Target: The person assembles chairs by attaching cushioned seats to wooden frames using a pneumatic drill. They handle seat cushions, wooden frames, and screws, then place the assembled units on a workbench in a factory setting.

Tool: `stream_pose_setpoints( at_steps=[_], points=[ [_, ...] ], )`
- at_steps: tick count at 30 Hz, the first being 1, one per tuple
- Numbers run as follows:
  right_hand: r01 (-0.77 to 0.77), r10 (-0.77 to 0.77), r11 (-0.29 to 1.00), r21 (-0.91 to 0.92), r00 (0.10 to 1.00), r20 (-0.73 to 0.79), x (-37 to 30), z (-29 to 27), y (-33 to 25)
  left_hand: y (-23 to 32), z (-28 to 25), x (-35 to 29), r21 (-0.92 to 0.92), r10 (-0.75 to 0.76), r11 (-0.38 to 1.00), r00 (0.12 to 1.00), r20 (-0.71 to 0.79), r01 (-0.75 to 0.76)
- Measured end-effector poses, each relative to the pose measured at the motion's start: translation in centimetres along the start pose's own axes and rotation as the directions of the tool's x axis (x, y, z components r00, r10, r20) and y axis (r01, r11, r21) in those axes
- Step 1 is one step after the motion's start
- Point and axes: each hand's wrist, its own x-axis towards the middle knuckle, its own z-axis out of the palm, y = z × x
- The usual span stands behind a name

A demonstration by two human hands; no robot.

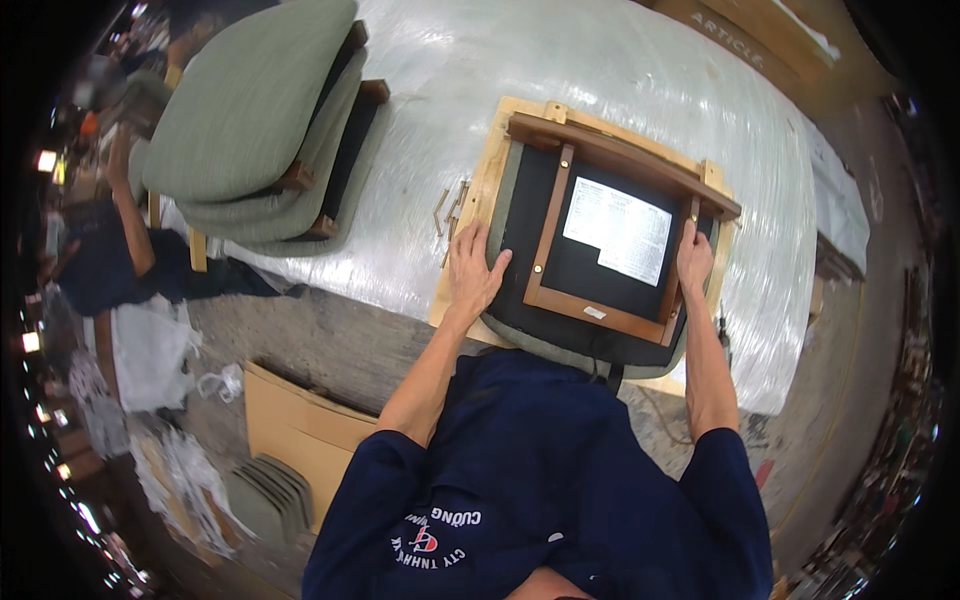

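Observation:
An upside-down chair seat, with a black underside and grey-green fabric edge, lies on a pale wooden jig. A brown wooden frame with bolts in its rails rests on the underside, around a white printed label. My left hand lies along the seat's left edge and the jig, fingers stretched and thumb apart. At the frame's right rail, close to a bolt, my right hand has its fingers curled against the wood. Its fingertips are partly hidden.
Several loose bolts and an L-shaped hex key lie left of the jig on the plastic-wrapped table. Padded grey-green seats are stacked at far left. A cardboard box stands at far right. Another person's arm shows at left.

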Motion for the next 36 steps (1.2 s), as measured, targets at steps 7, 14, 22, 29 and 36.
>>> stream_pose_setpoints(
  at_steps=[7, 14, 22, 29, 36],
  points=[
    [-0.114, 0.099, 0.955, 0.273, 0.993, 0.068, -1.9, -1.8, 1.4, -1.5, -0.2, 3.7, -0.056, -0.042, 0.997, 0.994, 0.099, 0.048],
    [-0.316, 0.328, 0.745, 0.587, 0.94, 0.089, -11.6, -9.1, 7.1, -2.6, 0.3, 4.7, -0.046, -0.105, 0.993, 0.986, 0.129, 0.112],
    [-0.448, 0.822, 0.169, 0.878, 0.556, 0.126, -20.6, -12.6, 19.3, -0.8, 2.8, 2.9, 0.073, -0.161, 0.986, 0.978, 0.134, 0.152],
    [-0.285, 0.868, -0.16, 0.945, 0.415, 0.272, -18.4, -10.4, 24.9, -0.2, 2.4, 2.8, 0.105, -0.178, 0.981, 0.976, 0.129, 0.165],
    [-0.311, 0.846, -0.25, 0.917, 0.39, 0.363, -10.7, -8.1, 24.3, -0.1, 2.5, 2.8, 0.143, -0.164, 0.978, 0.982, 0.099, 0.149]
  ],
)
